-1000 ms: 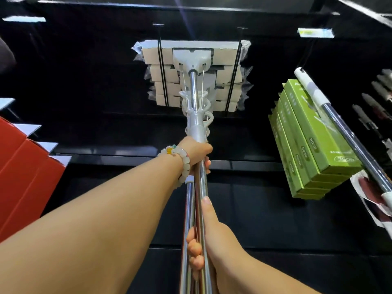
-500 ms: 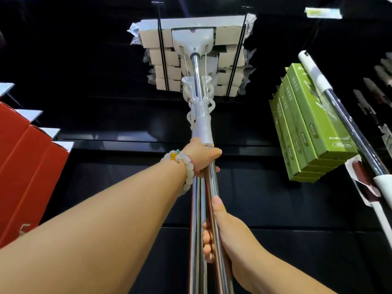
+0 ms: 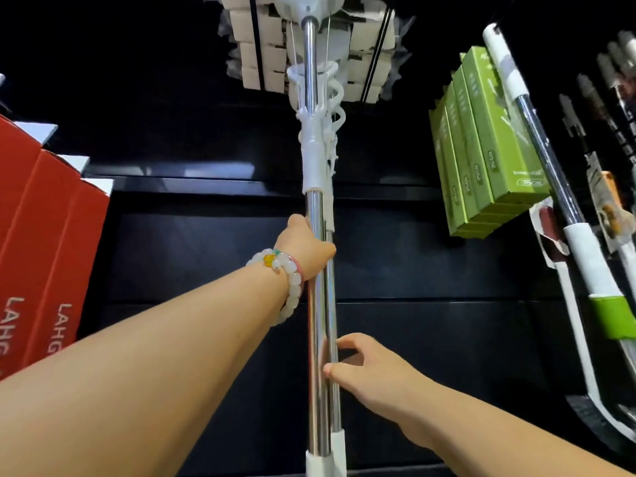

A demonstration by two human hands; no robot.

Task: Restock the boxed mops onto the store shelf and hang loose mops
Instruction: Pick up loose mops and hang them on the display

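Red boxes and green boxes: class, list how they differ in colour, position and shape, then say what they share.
The red boxes stand at the left; the green boxes sit at the right, higher in the view. The red boxes look broad, with large white lettering; the green boxes look slim, with small print. Both are stacked side by side against the dark shelving.

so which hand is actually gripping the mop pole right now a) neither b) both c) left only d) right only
c: the left hand is wrapped around the mop pole, while the right hand sits beside it with loose fingers, at most touching it.
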